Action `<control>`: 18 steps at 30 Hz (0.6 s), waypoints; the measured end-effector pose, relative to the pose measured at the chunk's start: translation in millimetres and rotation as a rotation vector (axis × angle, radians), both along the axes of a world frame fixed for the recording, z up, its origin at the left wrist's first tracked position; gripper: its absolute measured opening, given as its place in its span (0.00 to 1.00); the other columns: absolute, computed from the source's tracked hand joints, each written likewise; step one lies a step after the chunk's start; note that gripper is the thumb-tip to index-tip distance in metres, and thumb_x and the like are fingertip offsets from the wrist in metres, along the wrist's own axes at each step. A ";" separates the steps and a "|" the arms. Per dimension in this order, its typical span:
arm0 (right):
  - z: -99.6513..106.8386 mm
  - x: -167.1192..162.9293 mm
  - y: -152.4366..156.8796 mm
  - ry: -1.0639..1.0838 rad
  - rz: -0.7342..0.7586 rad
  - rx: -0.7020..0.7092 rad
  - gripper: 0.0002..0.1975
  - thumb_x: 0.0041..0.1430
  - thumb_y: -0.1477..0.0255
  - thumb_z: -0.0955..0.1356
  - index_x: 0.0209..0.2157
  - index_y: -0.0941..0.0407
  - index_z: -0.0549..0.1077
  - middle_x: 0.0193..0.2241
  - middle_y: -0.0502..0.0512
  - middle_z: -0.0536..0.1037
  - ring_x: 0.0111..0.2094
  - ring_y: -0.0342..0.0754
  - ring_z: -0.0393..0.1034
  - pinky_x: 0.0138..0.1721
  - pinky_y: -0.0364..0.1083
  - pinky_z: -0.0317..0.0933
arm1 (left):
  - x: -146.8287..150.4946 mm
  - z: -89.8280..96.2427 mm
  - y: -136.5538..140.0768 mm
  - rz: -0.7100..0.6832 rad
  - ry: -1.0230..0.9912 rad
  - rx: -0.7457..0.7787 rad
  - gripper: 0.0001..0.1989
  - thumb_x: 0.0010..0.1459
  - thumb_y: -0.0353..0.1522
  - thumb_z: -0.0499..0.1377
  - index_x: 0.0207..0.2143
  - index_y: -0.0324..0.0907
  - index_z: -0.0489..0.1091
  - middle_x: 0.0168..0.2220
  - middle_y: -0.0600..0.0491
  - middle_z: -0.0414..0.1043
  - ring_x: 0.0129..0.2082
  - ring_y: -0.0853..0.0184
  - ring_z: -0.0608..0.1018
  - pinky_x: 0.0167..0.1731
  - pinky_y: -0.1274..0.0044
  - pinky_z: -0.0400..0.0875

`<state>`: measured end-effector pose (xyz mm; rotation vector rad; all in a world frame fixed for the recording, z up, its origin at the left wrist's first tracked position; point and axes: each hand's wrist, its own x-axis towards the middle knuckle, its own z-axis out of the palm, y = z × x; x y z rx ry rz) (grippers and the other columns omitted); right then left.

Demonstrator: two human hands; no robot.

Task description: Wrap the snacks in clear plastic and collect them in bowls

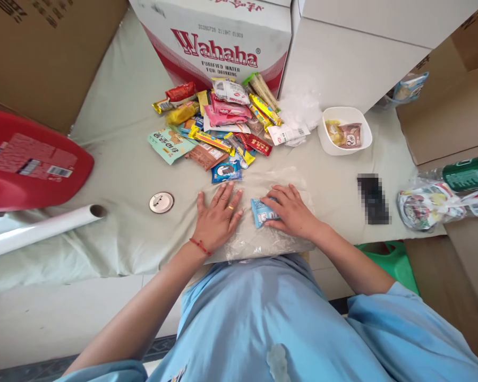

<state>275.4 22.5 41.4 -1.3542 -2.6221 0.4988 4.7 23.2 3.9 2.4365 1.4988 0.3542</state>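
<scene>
My left hand (219,217) lies flat with its fingers spread, partly on a clear plastic bag (258,241) at the table's front edge. Under the fingers of my right hand (292,212) is a light-blue snack packet (258,212), resting on the same bag. The fingers curve over the packet and hide its right part. Just beyond my left fingertips sits a dark-blue snack packet (226,172), at the near end of a heap of wrapped snacks (228,115) in many colours.
A Wahaha carton (219,32) stands behind the heap. To the right are a white bowl (344,148) holding wrapped snacks, a pixelated dark object (373,199) and a green-labelled bottle (468,172). On the left lie a pin badge (161,202), a white roll (40,231) and a red container (35,164).
</scene>
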 end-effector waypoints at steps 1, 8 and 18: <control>2.7 7.2 -4.6 0.048 0.004 0.022 0.30 0.68 0.58 0.70 0.66 0.55 0.66 0.64 0.68 0.68 0.70 0.66 0.54 0.70 0.72 0.44 | -4.9 3.4 -4.2 -0.018 -0.032 0.052 0.29 0.72 0.39 0.50 0.74 0.51 0.54 0.75 0.41 0.51 0.75 0.49 0.57 0.69 0.40 0.33; 9.7 77.4 -73.1 0.271 0.055 0.006 0.22 0.67 0.65 0.71 0.59 0.54 0.70 0.51 0.65 0.74 0.56 0.60 0.68 0.54 0.60 0.70 | -40.4 13.6 -60.1 -0.623 -0.260 0.104 0.25 0.62 0.24 0.55 0.61 0.43 0.66 0.68 0.40 0.66 0.74 0.55 0.59 0.71 0.55 0.57; -17.4 96.5 -76.7 0.321 0.055 -0.150 0.09 0.72 0.73 0.65 0.45 0.52 0.78 0.48 0.60 0.79 0.50 0.53 0.70 0.52 0.55 0.70 | -35.6 0.2 -54.1 -0.381 -0.417 -0.102 0.10 0.71 0.26 0.52 0.46 0.44 0.71 0.53 0.48 0.81 0.59 0.65 0.79 0.60 0.68 0.71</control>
